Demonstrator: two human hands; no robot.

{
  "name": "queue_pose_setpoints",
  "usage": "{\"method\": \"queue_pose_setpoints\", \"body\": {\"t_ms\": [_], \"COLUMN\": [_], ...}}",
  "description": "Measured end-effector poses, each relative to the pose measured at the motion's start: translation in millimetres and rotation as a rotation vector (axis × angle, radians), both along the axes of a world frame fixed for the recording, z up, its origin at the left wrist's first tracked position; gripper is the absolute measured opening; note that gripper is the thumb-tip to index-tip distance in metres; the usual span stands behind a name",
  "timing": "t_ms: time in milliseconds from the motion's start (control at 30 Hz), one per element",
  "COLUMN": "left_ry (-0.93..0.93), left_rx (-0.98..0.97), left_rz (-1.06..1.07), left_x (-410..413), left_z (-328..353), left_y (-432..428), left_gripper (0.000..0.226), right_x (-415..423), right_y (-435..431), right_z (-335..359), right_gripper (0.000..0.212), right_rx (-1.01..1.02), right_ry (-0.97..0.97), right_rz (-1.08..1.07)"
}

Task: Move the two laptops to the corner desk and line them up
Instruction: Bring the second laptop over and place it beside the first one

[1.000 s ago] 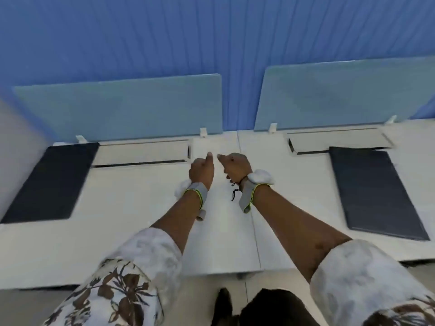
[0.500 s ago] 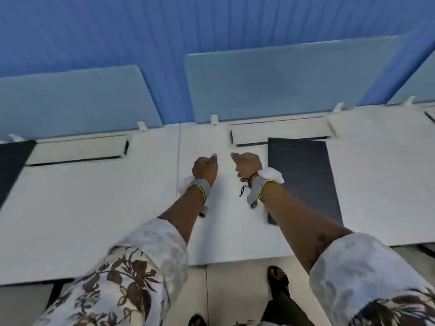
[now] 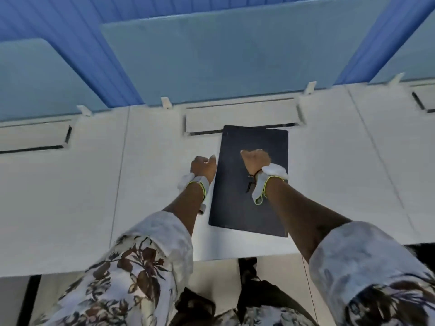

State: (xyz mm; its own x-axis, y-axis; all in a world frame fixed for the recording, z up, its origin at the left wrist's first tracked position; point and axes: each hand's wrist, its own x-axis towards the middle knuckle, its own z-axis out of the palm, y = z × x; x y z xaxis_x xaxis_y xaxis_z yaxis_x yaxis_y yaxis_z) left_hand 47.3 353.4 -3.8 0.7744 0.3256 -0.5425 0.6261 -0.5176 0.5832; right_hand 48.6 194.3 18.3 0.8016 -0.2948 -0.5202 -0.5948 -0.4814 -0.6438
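Since the earlier frame, both fists have reached a closed dark laptop (image 3: 237, 203) lying flat on the white bench (image 3: 70, 196). Right hand (image 3: 255, 160) hovers over its lid, left hand (image 3: 203, 167) just beside its left edge; fingers curled shut, holding nothing.

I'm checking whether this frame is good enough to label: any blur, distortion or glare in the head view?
Head view: wide-angle bending curves the desk edge and partition panels; slightly soft overall, sleeves smeared near the bottom; lighting even, no strong glare on the closed laptop; both hands show clearly.
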Motion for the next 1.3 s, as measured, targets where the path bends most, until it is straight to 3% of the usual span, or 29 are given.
{"method": "queue_pose_setpoints", "body": {"t_ms": [367, 633, 800, 1300], "left_ry": [0.158, 0.179, 0.168, 0.124], "left_rx": [0.083, 0.183, 0.149, 0.089], "left_rz": [-0.093, -0.158, -0.126, 0.004], "left_x": [16.3, 12.7, 11.6, 9.0], "left_z": [-22.7, -26.5, -31.6, -33.8], "left_y": [-36.3, -42.9, -43.8, -37.4], "left_gripper": [0.066, 0.057, 0.057, 0.057], "right_x": [-8.6, -24.1, -33.5, -28.9], "right_y": [-48.4, -53.8, -53.3, -58.2], "right_z": [-19.9, -30.2, -45.2, -49.5], "right_gripper": [0.036, 0.072, 0.085, 0.103], "right_rx": [-0.088, -0.392, -0.369, -0.311], "right_ry": [0.005, 0.186, 0.263, 0.266], "right_rz": [-0.268, -0.286, -0.388, -0.359]}}
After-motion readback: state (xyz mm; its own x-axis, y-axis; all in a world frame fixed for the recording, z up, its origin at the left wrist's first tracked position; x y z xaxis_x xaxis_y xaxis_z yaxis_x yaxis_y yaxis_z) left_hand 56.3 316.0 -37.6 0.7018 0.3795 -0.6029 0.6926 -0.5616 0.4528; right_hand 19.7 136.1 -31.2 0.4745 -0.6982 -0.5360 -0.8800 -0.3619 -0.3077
